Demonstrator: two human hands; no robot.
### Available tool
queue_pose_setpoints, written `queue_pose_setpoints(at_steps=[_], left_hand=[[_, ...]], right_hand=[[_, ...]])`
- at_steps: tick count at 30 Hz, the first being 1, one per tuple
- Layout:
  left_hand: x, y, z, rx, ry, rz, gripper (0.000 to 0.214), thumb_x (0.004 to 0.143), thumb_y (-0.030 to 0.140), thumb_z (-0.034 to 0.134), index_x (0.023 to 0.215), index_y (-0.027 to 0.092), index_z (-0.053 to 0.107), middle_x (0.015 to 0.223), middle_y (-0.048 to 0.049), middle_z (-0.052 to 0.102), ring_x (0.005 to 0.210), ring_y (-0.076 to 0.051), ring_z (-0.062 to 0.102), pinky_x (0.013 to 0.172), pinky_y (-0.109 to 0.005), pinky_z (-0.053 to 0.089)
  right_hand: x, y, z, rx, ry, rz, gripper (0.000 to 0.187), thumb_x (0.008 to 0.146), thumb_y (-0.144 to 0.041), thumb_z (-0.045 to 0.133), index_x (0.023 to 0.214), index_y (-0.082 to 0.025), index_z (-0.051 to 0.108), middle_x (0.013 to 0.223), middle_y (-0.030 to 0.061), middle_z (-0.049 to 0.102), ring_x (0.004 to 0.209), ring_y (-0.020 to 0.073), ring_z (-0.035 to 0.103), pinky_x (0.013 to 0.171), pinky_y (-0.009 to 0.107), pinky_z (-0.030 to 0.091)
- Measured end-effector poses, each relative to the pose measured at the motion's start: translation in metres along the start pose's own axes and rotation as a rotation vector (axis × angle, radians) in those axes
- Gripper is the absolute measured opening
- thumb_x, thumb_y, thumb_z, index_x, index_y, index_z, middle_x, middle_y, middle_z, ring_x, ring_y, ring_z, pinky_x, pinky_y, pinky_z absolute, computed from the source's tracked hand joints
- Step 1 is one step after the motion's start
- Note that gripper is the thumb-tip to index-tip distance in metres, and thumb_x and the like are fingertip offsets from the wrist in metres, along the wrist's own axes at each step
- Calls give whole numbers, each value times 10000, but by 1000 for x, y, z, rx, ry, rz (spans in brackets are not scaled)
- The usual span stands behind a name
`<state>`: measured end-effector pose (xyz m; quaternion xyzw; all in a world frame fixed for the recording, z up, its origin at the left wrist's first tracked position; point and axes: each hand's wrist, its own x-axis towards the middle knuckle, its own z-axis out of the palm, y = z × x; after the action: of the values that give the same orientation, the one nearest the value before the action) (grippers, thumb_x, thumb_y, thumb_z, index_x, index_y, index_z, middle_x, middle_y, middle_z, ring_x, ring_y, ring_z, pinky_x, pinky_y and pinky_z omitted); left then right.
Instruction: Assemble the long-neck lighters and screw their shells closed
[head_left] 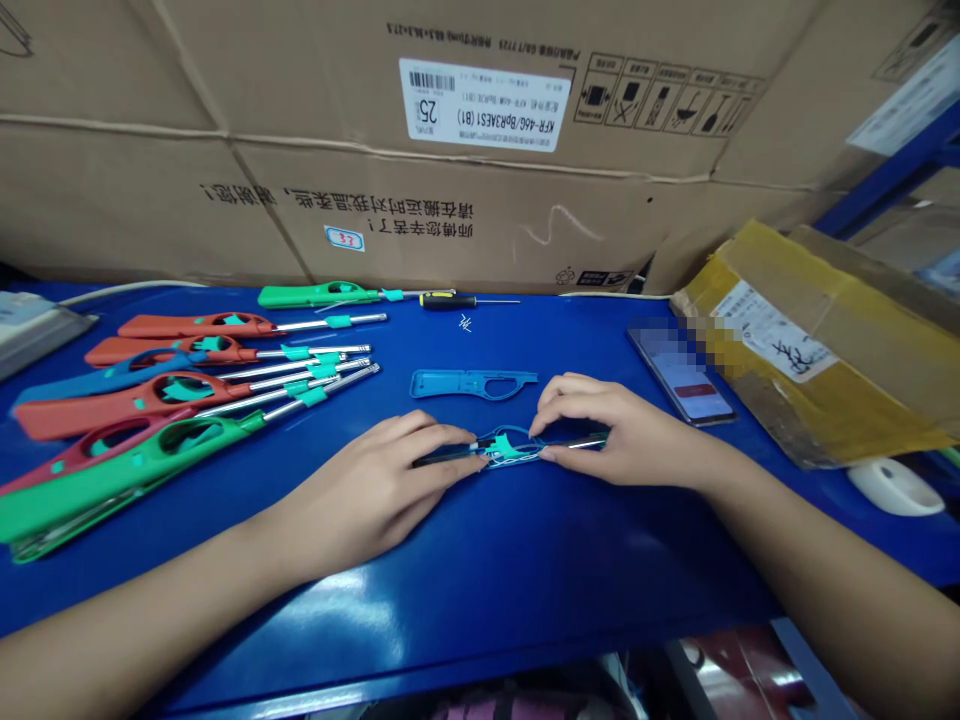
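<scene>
An opened blue stick lighter [517, 462] lies low over the blue table, with a teal trigger [504, 446] and thin wires showing inside. My left hand [401, 475] pinches its handle side, thumb and forefinger close to the trigger. At the other end, the thumb and fingers of my right hand [611, 430] close around the front of the casing, where the metal tube [589, 442] begins. My palms cover part of the lighter. Just behind it rests a loose blue casing half [431, 384], hollow side up.
Several assembled lighters, such as a green one [135, 480] and an orange one [112, 405], lie at left. A screwdriver [448, 300] lies at the back before a large cardboard box [360, 200]. Rightward are a phone [694, 385], a taped carton [825, 330] and a white mouse [896, 487].
</scene>
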<state>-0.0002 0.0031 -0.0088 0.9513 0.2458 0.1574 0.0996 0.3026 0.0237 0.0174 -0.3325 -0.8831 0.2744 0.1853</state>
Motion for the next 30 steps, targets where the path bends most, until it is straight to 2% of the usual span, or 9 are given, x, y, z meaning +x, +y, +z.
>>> queue_pose_setpoints(at_steps=[8,17,30], left_hand=[[3,3,1,-1,-42,-43,473,1017,143,453,1458,294,535,1334,-110,605,1124,-268,562,939,-435,516],[4,5,1,21,-64,-49,495,1016,137,431,1476,300,508,1334,-112,582,1118,-278,538,917,-438,504],[3,4,2,38,-75,-35,515,1010,121,411,1488,297,487,1338,-120,567,1107,-282,519,914,-451,500]], right_hand=[[5,0,10,74,-6,-19,38,933,-200,659,919,-206,694,925,38,711,899,173,644,909,366,486],[4,1,10,99,-27,6,63,942,-191,639,887,-200,669,920,33,695,892,169,630,870,354,478],[3,3,11,50,-47,-27,101,966,-245,626,880,-211,666,936,22,696,924,173,626,943,393,388]])
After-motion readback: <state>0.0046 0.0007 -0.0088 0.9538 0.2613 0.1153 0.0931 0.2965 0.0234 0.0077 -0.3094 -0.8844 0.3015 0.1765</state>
